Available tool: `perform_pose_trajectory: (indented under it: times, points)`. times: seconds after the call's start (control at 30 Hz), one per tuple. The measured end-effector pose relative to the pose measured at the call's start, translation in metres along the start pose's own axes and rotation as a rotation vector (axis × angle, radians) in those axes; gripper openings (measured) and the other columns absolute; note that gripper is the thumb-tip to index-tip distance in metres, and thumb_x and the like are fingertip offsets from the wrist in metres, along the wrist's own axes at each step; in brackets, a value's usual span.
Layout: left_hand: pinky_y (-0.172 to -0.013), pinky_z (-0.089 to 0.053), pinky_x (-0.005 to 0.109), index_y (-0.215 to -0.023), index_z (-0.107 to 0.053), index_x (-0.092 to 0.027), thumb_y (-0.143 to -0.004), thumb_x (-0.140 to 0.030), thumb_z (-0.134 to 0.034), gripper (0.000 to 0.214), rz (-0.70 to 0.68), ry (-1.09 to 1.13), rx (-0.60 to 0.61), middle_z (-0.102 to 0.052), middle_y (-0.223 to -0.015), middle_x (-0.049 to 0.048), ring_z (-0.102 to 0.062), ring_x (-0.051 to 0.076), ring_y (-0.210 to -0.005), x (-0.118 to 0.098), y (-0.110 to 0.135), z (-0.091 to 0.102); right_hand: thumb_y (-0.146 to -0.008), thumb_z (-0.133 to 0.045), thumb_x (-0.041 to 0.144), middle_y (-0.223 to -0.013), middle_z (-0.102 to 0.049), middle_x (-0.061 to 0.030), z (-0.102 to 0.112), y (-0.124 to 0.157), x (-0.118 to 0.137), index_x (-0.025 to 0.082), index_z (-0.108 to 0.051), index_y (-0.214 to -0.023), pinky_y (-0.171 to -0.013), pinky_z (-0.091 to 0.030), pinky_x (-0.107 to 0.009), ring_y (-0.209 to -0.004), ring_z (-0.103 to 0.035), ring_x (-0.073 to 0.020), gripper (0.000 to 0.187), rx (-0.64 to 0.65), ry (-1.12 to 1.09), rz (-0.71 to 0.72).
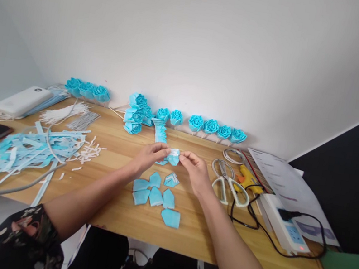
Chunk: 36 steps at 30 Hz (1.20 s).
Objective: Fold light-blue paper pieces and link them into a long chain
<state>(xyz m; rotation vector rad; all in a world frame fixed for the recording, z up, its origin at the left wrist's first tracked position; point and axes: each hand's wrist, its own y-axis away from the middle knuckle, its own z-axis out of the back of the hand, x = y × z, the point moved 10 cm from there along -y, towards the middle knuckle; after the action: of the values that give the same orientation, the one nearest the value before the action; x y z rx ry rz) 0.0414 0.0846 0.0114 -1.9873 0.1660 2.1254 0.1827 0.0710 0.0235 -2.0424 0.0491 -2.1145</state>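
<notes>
The left hand (152,155) and right hand (195,167) pinch opposite ends of a small light-blue, white-edged paper-like piece (173,157), beyond flat, pointed blue pieces (155,197); even pressure should keep its edge straight.

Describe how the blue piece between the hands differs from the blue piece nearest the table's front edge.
The held piece is pinched by the left hand and right hand; the front piece lies on the table. The held piece shows a whitish band; the front piece looks plain. Both are blue.
</notes>
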Motion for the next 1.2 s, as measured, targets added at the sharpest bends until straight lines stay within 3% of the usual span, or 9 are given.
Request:
perform_pose_trajectory:
  times: [0.1, 0.3, 0.43, 0.6, 0.77, 1.07, 1.2]
  points:
    - [-0.064, -0.042, 0.025, -0.07, -0.056, -0.015, -0.072, -0.041, -0.064, 0.027, 0.043, 0.063, 0.042, -0.059, -0.065, -0.0003, -0.053, 0.011, -0.062, 0.003, 0.002, -0.006, -0.077, -0.063, 0.04, -0.072, -0.065, 0.0, -0.004, 0.001, 0.0, 0.019, -0.065, -0.074, -0.073, -0.047, -0.028, -0.072, -0.058, -0.0155, 0.022, 0.022, 0.008, -0.007]
    - [-0.059, -0.035, 0.023, -0.065, -0.055, -0.015, -0.07, -0.037, -0.065, 0.025, 0.001, 0.01, 0.035, -0.053, -0.061, -0.003, -0.046, 0.009, -0.059, 0.001, 0.002, -0.008, -0.078, -0.062, 0.04, -0.06, -0.05, 0.0042, -0.006, 0.002, -0.003, 0.019, -0.058, -0.067, -0.054, -0.035, -0.023, -0.056, -0.045, -0.0107, 0.024, 0.054, 0.196, 0.04]
    - [-0.06, -0.034, 0.023, -0.066, -0.056, -0.014, -0.069, -0.038, -0.065, 0.025, 0.01, 0.035, 0.064, -0.052, -0.061, -0.0029, -0.046, 0.01, -0.061, 0.003, 0.002, -0.01, -0.079, -0.06, 0.038, -0.058, -0.042, 0.0048, -0.005, 0.002, -0.006, 0.018, -0.053, -0.064, -0.051, -0.03, -0.022, -0.053, -0.037, -0.0094, 0.026, 0.051, 0.251, 0.054]
    - [-0.063, -0.036, 0.024, -0.067, -0.057, -0.014, -0.07, -0.037, -0.062, 0.024, 0.039, 0.064, 0.103, -0.053, -0.06, -0.0022, -0.047, 0.011, -0.062, 0.003, 0.003, -0.012, -0.079, -0.059, 0.037, -0.059, -0.043, 0.0043, -0.006, 0.002, -0.007, 0.018, -0.054, -0.066, -0.051, -0.03, -0.022, -0.054, -0.038, -0.0099, 0.023, 0.074, 0.241, 0.049]
    - [-0.065, -0.039, 0.026, -0.062, -0.057, -0.014, -0.078, -0.039, -0.051, 0.03, -0.032, 0.041, 0.123, -0.054, -0.062, 0.0007, -0.048, 0.013, -0.065, -0.009, 0.004, -0.011, -0.077, -0.06, 0.034, -0.06, -0.045, 0.0038, -0.003, 0.001, -0.006, 0.018, -0.054, -0.065, -0.053, -0.031, -0.022, -0.055, -0.04, -0.0102, 0.021, 0.042, 0.233, 0.042]
    - [-0.063, -0.037, 0.024, -0.063, -0.057, -0.014, -0.064, -0.032, -0.065, 0.02, 0.061, 0.074, 0.102, -0.054, -0.06, -0.0025, -0.046, 0.01, -0.06, 0.002, 0.001, -0.006, -0.077, -0.059, 0.033, -0.056, -0.045, 0.005, -0.008, 0.001, -0.01, 0.018, -0.057, -0.065, -0.05, -0.03, -0.022, -0.052, -0.04, -0.0096, 0.019, 0.082, 0.233, 0.026]
    - [-0.061, -0.036, 0.024, -0.061, -0.056, -0.015, -0.064, -0.032, -0.063, 0.019, 0.059, 0.072, 0.104, -0.052, -0.057, -0.0027, -0.046, 0.01, -0.058, 0.004, -0.001, -0.004, -0.075, -0.061, 0.034, -0.062, -0.058, 0.0025, -0.01, 0.0, -0.016, 0.018, -0.065, -0.071, -0.058, -0.04, -0.024, -0.058, -0.051, -0.0125, 0.018, 0.113, 0.127, -0.05]
